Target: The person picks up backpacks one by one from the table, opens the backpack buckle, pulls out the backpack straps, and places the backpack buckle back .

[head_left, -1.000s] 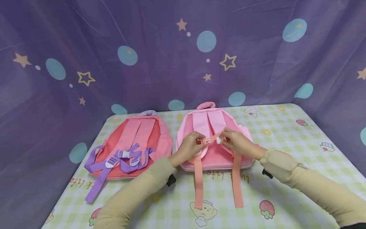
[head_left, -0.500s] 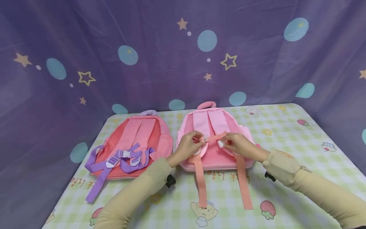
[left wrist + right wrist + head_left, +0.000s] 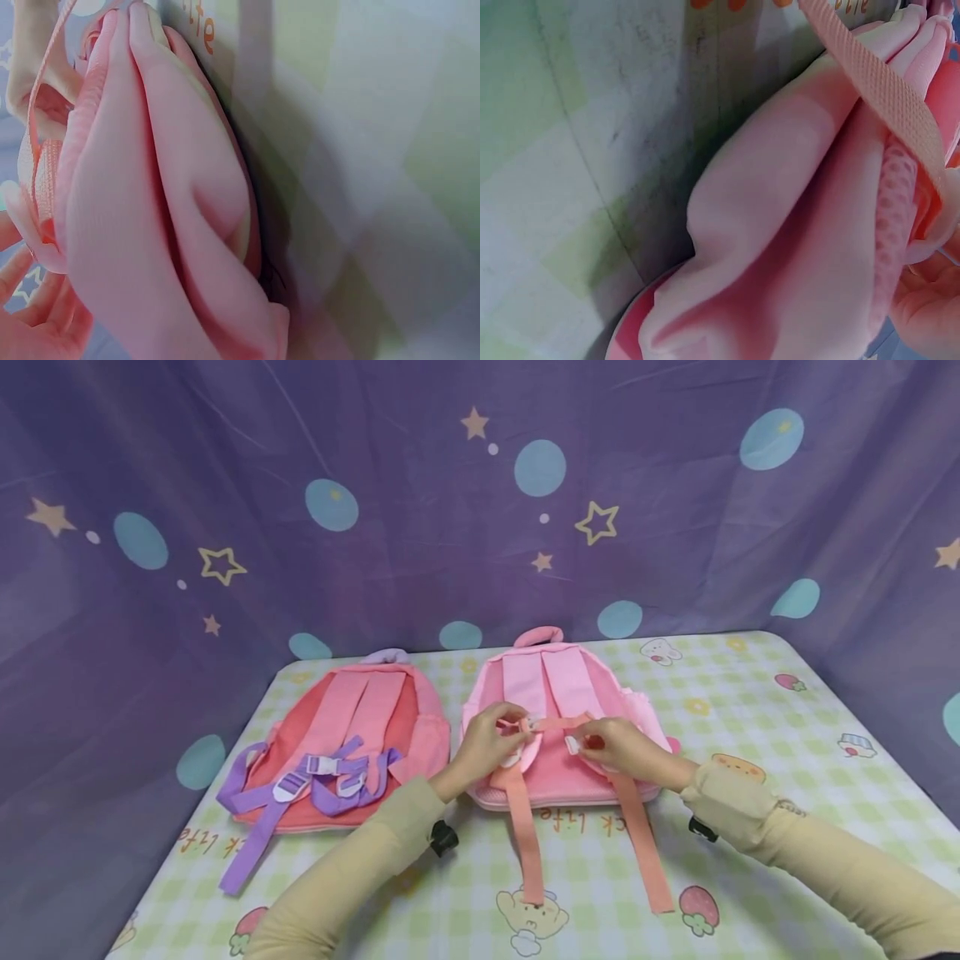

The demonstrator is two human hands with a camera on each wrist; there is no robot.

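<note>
Head view: here's the left hand (image 3: 491, 743), fingers curled in, pinching an orange strap (image 3: 562, 723) at its 2 o'clock! Across at 3 o'clock sits the right hand (image 3: 626, 747), thumb and fingers closed on a white buckle piece (image 3: 573, 745) at its 9 o'clock. Below them both, the pink backpack (image 3: 551, 785) lies straps up, its middle at the left hand's 4 o'clock and the right hand's 8. A red backpack (image 3: 345, 710) lies at the left hand's 9 o'clock, on the checked cloth (image 3: 757, 860).

Left wrist view: the pink backpack's side swells at the left hand's 1 o'clock, and the right hand shows at 12; the pinch itself is cut off.

Right wrist view: the pink backpack at the right hand's 10 o'clock, fingertips out of sight, grip impossible to tell here.
</note>
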